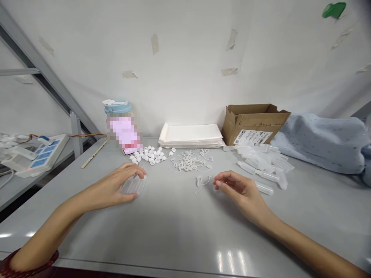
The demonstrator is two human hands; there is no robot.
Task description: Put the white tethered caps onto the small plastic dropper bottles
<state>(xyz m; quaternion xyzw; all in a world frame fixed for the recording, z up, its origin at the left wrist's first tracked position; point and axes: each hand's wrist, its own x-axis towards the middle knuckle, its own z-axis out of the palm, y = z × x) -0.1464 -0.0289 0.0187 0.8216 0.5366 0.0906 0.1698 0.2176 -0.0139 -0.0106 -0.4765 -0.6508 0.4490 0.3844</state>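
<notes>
My left hand (116, 186) curves around a row of clear plastic tubes (135, 185) lying on the table, thumb at the near end and fingers at the far end. Part of the row is hidden under the palm. On the right, my right hand (239, 191) has thumb and fingertips brought together; whatever they may pinch is too small to make out. Just left of those fingertips lie a few loose white straps with loops (199, 181). Behind them is a heap of similar white straps (191, 160), and left of that a heap of small white caps (152, 154).
Clear tubes (265, 160) are piled beyond my right hand, before a cardboard box (253, 123) and blue cloth (324, 141). White envelopes (191, 134) are stacked by the wall. A phone (124, 133) leans on a blue-lidded container (117, 106). A thin stick (94, 154) lies left.
</notes>
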